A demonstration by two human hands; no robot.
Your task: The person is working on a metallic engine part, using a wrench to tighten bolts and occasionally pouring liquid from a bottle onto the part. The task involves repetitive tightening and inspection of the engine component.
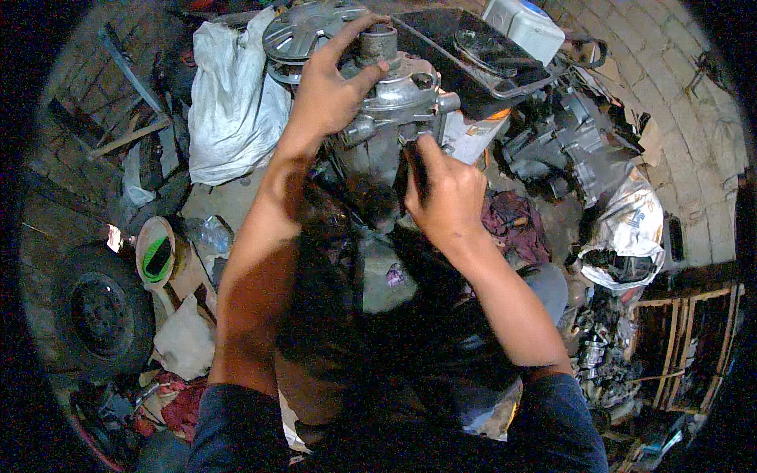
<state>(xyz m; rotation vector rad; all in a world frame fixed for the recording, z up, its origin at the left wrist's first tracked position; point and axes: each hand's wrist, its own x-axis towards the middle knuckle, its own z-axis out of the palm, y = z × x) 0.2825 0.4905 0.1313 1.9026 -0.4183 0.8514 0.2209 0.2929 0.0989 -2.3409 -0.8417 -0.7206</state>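
Note:
In front of me stands a grey cast-metal housing (402, 91), with a round cylinder on top and short stubs at its sides. My left hand (330, 93) is wrapped round the top cylinder, with one finger over its upper end and the thumb against its side. Just below the housing's right side is my right hand (448, 193). Its fingers are curled in and the thumb side is close up against the metal. Whatever it grips is hidden by the fingers and dark shadow. The lower part of the housing is dim between my forearms.
Behind the housing are a spoked metal wheel (303, 33) and a black tray (422, 39) with a white jug (523, 30). A white sack (233, 102) lies left, metal engine parts (560, 138) right. Farther out are a tyre (101, 311), a bucket (155, 251) and a plastic bag (627, 229).

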